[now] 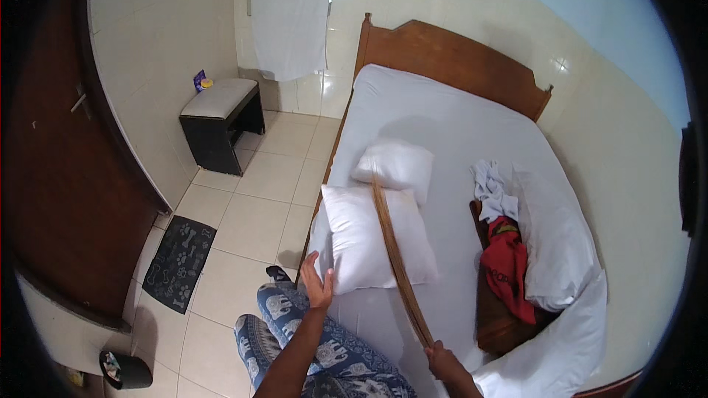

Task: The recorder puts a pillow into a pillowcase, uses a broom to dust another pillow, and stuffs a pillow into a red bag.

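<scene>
My right hand (441,361) grips the bound end of a broom of thin brown sticks (396,257), low in the picture. The broom's loose tips reach across a white square pillow (354,237) to the edge of a smaller white pillow (406,163) behind it. Whether the sticks touch either pillow, I cannot tell. My left hand (318,283) has its fingers apart and holds nothing. It is beside the near left corner of the square pillow, at the mattress edge. Both pillows lie on a bed with a pale fitted sheet (453,121).
On the bed's right side lie a red cloth (504,265), a white crumpled cloth (492,190), a brown folded blanket (492,320) and a white pillow (547,237). A wooden headboard (442,55) rises behind. Leftward are a padded stool (221,116), a dark mat (180,265) and a bin (135,373).
</scene>
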Demonstrator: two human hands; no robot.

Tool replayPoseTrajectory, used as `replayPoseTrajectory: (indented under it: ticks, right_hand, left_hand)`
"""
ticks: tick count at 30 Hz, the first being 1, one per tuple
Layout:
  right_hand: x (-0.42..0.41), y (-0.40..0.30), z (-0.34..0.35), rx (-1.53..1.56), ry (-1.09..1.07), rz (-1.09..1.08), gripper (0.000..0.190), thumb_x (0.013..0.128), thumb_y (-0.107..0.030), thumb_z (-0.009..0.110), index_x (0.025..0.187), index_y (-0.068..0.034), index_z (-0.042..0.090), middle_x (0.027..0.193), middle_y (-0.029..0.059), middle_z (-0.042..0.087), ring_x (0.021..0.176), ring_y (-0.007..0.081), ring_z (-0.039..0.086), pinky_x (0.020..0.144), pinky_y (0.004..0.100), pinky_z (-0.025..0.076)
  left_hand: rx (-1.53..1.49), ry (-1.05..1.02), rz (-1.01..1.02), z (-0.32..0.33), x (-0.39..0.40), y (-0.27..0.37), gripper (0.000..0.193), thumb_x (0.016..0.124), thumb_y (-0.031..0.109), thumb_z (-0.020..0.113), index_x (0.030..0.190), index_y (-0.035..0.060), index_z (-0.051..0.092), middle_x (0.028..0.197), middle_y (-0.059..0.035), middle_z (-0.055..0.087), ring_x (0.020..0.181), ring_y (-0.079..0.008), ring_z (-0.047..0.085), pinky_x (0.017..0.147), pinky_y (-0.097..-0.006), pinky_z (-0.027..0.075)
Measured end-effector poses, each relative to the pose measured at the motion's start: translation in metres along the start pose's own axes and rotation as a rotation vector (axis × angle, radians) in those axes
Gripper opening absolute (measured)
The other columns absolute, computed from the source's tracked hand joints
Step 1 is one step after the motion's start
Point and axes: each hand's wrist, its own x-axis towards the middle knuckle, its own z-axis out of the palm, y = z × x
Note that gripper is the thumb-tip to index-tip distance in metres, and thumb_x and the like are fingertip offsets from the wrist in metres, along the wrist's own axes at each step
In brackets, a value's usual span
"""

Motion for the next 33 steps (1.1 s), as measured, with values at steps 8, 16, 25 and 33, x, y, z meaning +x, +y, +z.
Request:
replayPoseTrajectory:
  ticks: [8, 16, 25, 33]
  right_hand:
    - [0.026, -0.077, -0.112, 1.076, 0.266, 0.264, 0.018, 0.089, -0.023, 0.049, 0.091, -0.006, 0.043, 0.066, 0.005, 0.05, 0.055, 0.0073, 0.052, 0.044, 0.0254, 0.044]
    - [0.008, -0.048, -0.035, 0.617, -0.349, 0.297, 0.041, 0.092, -0.043, 0.043, 0.093, -0.001, 0.045, 0.05, 0.0028, 0.045, 0.043, 0.011, 0.048, 0.039, 0.0258, 0.041]
    - [0.011, -0.065, -0.042, 0.588, -0.024, 0.089, 0.032, 0.093, -0.032, 0.044, 0.102, -0.001, 0.039, 0.057, 0.0078, 0.051, 0.046, 0.0212, 0.051, 0.042, 0.0344, 0.041]
    - [0.015, -0.101, -0.11, 0.968, -0.025, 0.175, 0.04, 0.092, -0.043, 0.044, 0.093, -0.003, 0.045, 0.053, 0.0019, 0.045, 0.038, 0.0089, 0.044, 0.035, 0.0239, 0.037]
  left_hand:
    - [0.091, -0.317, 0.065, -0.006, 0.007, -0.002, 0.04, 0.089, 0.022, 0.044, 0.125, 0.0057, 0.05, 0.136, -0.0106, 0.043, 0.128, -0.031, 0.027, 0.107, -0.0402, 0.015]
    - [0.105, -0.214, 0.035, -0.006, 0.005, -0.019, 0.052, 0.087, 0.027, 0.043, 0.135, 0.0065, 0.038, 0.14, -0.0091, 0.037, 0.131, -0.033, 0.021, 0.107, -0.0458, 0.012]
    - [0.09, -0.112, 0.011, -0.006, 0.003, -0.018, 0.06, 0.09, 0.039, 0.039, 0.139, 0.0058, 0.03, 0.143, -0.0117, 0.03, 0.133, -0.0351, 0.018, 0.107, -0.0464, 0.011]
    - [0.047, -0.073, -0.017, -0.008, 0.005, -0.016, 0.063, 0.09, 0.044, 0.038, 0.139, 0.0039, 0.028, 0.143, -0.0136, 0.029, 0.133, -0.0348, 0.018, 0.108, -0.0453, 0.012]
